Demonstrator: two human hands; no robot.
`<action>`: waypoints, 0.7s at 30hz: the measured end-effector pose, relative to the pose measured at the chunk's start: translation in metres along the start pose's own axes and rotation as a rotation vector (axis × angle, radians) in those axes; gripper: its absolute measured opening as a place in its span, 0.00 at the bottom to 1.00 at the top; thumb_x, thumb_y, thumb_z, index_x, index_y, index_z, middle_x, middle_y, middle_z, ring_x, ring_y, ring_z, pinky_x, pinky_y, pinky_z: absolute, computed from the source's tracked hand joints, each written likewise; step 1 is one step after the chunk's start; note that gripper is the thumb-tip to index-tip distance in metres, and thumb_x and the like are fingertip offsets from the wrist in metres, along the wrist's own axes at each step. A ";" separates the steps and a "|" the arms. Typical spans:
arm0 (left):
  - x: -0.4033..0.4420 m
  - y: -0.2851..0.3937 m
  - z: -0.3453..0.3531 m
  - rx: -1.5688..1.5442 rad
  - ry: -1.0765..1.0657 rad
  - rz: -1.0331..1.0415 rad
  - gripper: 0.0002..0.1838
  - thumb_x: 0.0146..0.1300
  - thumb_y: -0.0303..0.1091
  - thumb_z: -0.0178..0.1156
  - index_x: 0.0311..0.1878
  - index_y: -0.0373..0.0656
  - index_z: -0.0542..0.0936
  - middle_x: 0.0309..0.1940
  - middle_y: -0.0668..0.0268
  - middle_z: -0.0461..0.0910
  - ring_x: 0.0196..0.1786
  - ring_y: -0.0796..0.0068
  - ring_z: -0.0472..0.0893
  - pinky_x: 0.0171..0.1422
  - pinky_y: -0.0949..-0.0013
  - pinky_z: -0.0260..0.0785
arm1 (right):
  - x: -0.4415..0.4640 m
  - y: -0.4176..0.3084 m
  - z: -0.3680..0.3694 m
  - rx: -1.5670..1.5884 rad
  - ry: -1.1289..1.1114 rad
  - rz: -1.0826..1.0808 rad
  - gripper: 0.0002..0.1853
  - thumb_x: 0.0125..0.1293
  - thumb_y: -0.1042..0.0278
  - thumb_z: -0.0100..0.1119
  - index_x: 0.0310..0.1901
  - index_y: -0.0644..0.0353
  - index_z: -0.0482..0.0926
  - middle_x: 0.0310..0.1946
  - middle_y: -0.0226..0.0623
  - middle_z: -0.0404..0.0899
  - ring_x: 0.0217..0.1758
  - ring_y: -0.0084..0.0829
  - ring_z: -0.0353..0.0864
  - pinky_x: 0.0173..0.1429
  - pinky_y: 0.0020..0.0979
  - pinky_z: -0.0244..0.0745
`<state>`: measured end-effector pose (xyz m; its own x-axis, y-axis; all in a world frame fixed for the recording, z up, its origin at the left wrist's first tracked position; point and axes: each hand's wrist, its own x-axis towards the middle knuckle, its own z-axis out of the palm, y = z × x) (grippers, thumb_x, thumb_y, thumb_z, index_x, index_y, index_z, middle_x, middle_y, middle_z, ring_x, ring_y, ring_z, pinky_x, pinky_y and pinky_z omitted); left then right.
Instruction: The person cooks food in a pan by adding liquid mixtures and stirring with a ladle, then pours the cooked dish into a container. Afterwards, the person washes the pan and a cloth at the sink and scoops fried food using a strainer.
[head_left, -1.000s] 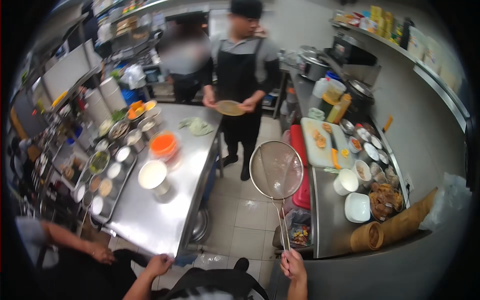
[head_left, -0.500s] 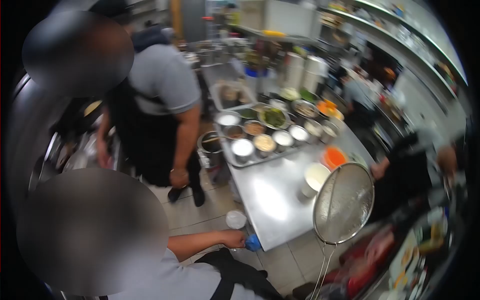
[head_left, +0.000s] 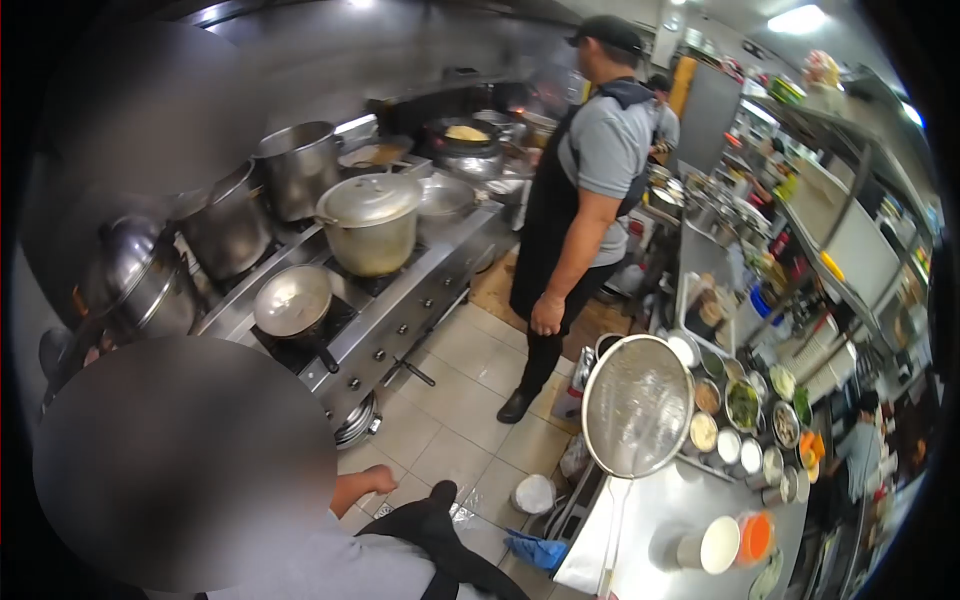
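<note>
My left hand [head_left: 378, 480] hangs low beside my apron, above the tiled floor, with its fingers curled and nothing visible in them. A round fine-mesh strainer [head_left: 637, 405] with a metal rim is raised before the steel worktable [head_left: 640, 535]. Its thin wire handle runs down towards the bottom edge, and the grip end does not show. My right hand is out of view. Behind the strainer, the worktable carries a white tub [head_left: 712, 545], an orange container [head_left: 755, 540] and several round tubs of ingredients.
On the left a stove holds a frying pan [head_left: 292, 300], a lidded pot [head_left: 370, 230] and tall stockpots [head_left: 298, 172]. A co-worker in a black apron [head_left: 560, 190] stands between stove and worktable. A white bucket [head_left: 535, 494] and blue plastic [head_left: 537, 550] are low by the table.
The view has swung left, bringing the stove into sight. My left hand has moved left in the picture, away from the blue plastic. The strainer stays raised and now overlaps the tubs' end.
</note>
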<state>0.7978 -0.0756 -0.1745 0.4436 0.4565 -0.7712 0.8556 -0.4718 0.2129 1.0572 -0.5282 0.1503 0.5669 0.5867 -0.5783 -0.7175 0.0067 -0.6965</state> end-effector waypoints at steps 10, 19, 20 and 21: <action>-0.004 -0.125 0.070 -0.545 -0.223 -0.312 0.18 0.58 0.47 0.54 0.33 0.41 0.83 0.29 0.65 0.84 0.31 0.70 0.83 0.34 0.58 0.77 | 0.239 -0.052 0.214 -0.237 -0.405 0.135 0.10 0.67 0.60 0.54 0.34 0.58 0.73 0.13 0.30 0.68 0.10 0.25 0.66 0.11 0.24 0.59; 0.006 -0.180 -0.020 -1.254 0.077 -0.573 0.13 0.60 0.40 0.57 0.42 0.41 0.79 0.34 0.63 0.84 0.31 0.71 0.84 0.31 0.61 0.75 | 0.445 -0.110 0.470 -0.141 -0.854 0.248 0.11 0.71 0.62 0.45 0.35 0.58 0.71 0.10 0.25 0.62 0.05 0.19 0.55 0.07 0.21 0.52; 0.004 -0.183 -0.023 -1.262 0.085 -0.579 0.13 0.60 0.40 0.57 0.42 0.41 0.79 0.34 0.63 0.84 0.31 0.71 0.84 0.31 0.61 0.75 | 0.462 -0.119 0.503 -0.191 -0.860 0.202 0.11 0.71 0.61 0.46 0.35 0.58 0.71 0.10 0.25 0.62 0.05 0.19 0.55 0.06 0.21 0.52; 0.004 -0.186 -0.022 -1.314 0.138 -0.607 0.13 0.60 0.40 0.57 0.42 0.41 0.79 0.34 0.63 0.84 0.30 0.71 0.83 0.31 0.61 0.75 | 0.480 -0.128 0.535 -0.166 -0.916 0.235 0.11 0.71 0.62 0.45 0.35 0.58 0.72 0.10 0.25 0.62 0.05 0.19 0.55 0.06 0.21 0.53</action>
<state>0.6463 0.0307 -0.2034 -0.1115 0.4334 -0.8943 0.5052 0.7996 0.3245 1.2046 0.1860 0.1888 -0.1709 0.9642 -0.2029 -0.6664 -0.2648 -0.6970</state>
